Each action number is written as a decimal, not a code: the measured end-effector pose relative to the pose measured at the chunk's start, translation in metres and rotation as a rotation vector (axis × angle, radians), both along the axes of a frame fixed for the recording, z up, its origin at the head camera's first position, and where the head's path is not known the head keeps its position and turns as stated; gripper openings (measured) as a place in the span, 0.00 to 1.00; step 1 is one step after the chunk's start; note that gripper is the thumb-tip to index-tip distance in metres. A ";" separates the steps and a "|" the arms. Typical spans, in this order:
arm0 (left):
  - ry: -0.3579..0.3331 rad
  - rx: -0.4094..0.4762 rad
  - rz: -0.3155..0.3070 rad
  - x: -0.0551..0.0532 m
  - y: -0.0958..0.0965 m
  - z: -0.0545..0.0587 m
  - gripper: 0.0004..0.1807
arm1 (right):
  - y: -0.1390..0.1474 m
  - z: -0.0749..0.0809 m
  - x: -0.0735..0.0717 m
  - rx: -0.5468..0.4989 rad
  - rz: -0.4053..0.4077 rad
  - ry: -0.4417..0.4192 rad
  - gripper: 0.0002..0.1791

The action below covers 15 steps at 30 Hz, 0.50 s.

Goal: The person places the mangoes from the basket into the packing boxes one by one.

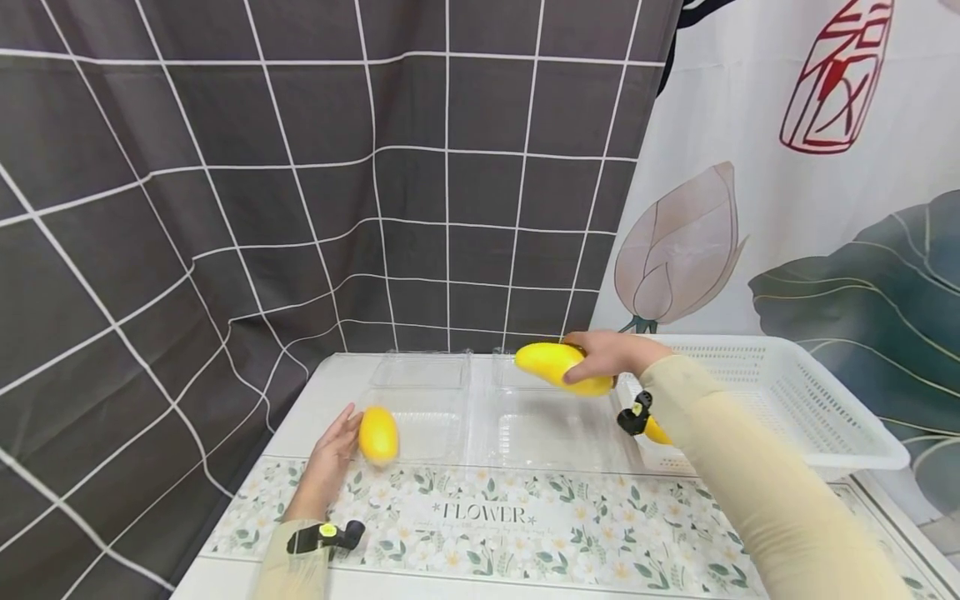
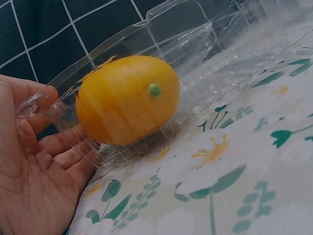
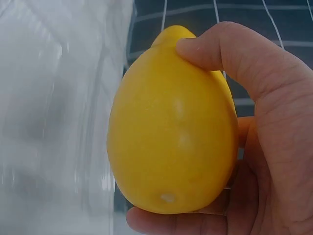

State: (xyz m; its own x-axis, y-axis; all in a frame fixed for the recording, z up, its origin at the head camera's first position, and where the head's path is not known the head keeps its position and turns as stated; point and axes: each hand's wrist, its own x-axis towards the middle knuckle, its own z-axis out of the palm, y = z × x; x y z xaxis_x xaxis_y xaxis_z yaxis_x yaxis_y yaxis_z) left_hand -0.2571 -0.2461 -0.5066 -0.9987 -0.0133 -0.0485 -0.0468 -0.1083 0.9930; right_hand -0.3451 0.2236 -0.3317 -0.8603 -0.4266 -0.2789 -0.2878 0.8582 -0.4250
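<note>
My right hand (image 1: 606,354) grips a yellow mango (image 1: 551,362) above the right clear plastic clamshell box (image 1: 551,433). In the right wrist view, the thumb lies across the upper side of this mango (image 3: 171,127) and the fingers reach behind and under it. A second yellow mango (image 1: 378,435), marked with a green dot in the left wrist view, lies in the left part of the left clear clamshell box (image 1: 427,433). Alongside that box's left wall my left hand (image 1: 330,458) touches the plastic with extended fingers.
A white perforated basket (image 1: 847,400) stands at the right, with another yellow object (image 1: 657,432) partly hidden by the right wrist. Both boxes have raised lids at the back. A floral mat (image 1: 495,533) covers the table's front. A dark grid curtain (image 1: 487,192) hangs behind.
</note>
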 end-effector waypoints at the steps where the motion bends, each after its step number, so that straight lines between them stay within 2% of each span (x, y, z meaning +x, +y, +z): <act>1: -0.003 0.002 0.001 0.000 0.000 0.000 0.32 | -0.007 -0.001 0.000 -0.008 0.009 0.002 0.47; 5: -0.008 0.006 0.004 0.000 0.000 0.001 0.32 | -0.035 -0.005 0.002 -0.025 0.033 0.016 0.45; 15: 0.004 0.011 0.000 -0.001 -0.001 -0.001 0.32 | -0.092 -0.023 0.007 -0.025 0.055 0.014 0.46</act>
State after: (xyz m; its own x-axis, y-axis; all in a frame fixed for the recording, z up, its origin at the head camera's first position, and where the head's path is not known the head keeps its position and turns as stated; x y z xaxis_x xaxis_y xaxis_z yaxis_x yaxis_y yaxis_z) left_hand -0.2579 -0.2469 -0.5071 -0.9989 -0.0132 -0.0446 -0.0427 -0.1195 0.9919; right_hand -0.3385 0.1316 -0.3548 -0.8394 -0.4799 -0.2553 -0.3402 0.8300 -0.4419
